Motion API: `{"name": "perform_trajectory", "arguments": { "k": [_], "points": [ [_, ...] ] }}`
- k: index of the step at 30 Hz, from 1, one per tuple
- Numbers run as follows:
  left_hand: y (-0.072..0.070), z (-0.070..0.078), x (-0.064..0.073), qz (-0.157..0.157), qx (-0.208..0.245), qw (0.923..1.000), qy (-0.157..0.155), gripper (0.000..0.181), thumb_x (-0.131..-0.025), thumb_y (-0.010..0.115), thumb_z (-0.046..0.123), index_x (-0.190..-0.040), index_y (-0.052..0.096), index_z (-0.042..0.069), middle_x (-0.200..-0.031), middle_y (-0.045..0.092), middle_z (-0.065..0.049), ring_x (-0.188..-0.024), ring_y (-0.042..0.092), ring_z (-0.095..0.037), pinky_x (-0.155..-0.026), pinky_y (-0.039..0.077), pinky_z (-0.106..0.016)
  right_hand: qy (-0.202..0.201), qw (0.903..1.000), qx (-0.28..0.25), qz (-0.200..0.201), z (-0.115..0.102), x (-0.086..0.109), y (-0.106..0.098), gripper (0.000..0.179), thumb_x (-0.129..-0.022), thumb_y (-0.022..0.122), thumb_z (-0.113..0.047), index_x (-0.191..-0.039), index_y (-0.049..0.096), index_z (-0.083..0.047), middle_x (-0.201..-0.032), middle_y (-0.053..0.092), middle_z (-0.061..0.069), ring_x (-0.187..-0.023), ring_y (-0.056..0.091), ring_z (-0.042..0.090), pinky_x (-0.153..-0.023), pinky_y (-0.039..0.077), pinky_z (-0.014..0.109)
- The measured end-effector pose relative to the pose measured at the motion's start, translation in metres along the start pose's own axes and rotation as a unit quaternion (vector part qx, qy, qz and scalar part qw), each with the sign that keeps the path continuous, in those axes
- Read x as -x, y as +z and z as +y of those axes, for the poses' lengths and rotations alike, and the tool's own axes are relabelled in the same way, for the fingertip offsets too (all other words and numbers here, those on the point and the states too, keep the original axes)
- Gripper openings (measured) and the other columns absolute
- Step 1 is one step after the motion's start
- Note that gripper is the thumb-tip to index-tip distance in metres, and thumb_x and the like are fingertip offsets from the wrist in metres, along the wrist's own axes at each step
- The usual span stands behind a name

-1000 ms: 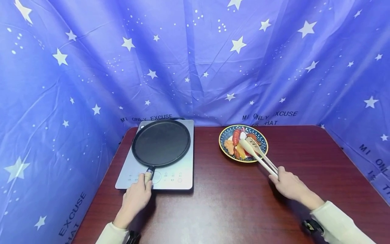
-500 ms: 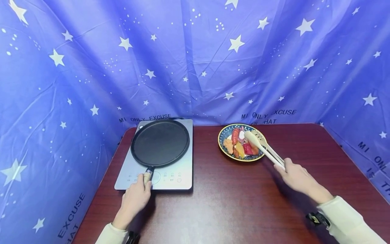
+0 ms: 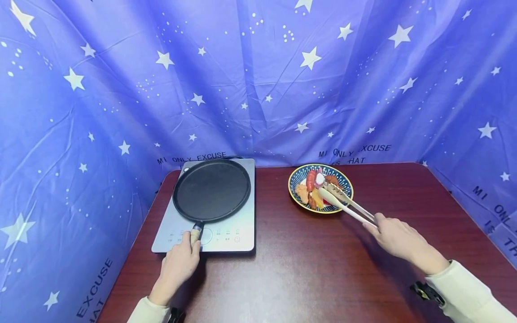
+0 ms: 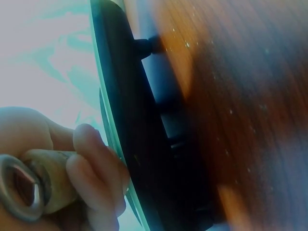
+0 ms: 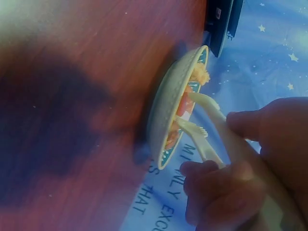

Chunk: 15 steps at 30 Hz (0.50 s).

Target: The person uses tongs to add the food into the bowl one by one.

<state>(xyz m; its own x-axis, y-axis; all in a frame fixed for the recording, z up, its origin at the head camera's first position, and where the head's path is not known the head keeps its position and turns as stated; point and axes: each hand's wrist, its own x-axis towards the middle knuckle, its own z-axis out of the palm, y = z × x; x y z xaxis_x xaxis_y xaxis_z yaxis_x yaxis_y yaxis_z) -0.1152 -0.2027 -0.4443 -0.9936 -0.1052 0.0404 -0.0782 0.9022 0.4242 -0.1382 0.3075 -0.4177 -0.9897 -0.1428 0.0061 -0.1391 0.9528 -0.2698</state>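
In the head view, gripped the handle (image 3: 195,235) of the black pan (image 3: 212,190) with the left hand (image 3: 179,260), with the pan flat on the cooker (image 3: 242,217) near the far left corner of the table (image 3: 282,273). Clasped the tongs (image 3: 335,202) in the right hand (image 3: 397,237), at the food (image 3: 317,197) on the plate (image 3: 296,181) by the table's far edge. In the left wrist view, curled fingers round the handle beside the cooker's edge. In the right wrist view, pinched the tongs between thumb and fingers, with tips apart inside the plate's rim.
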Motion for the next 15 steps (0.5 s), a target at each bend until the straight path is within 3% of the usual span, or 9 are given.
{"name": "perform_trajectory", "arguments": {
  "k": [15],
  "points": [
    [0.001, -0.002, -0.001, -0.003, 0.000, 1.0000, 0.002, 0.027, -0.094, 0.050, 0.025, -0.106, 0.047, 0.001, -0.073, 0.059, -0.021, -0.064, 0.059, -0.040, -0.050, 0.041, -0.050, -0.020, 0.9957, 0.087, 0.025, -0.017, 0.006, -0.018, 0.032, -0.093, 0.055, -0.030, -0.079, 0.046, -0.002, -0.060, 0.044, 0.007, -0.049, 0.050, 0.028, -0.047, 0.040, 0.049]
  ]
}}
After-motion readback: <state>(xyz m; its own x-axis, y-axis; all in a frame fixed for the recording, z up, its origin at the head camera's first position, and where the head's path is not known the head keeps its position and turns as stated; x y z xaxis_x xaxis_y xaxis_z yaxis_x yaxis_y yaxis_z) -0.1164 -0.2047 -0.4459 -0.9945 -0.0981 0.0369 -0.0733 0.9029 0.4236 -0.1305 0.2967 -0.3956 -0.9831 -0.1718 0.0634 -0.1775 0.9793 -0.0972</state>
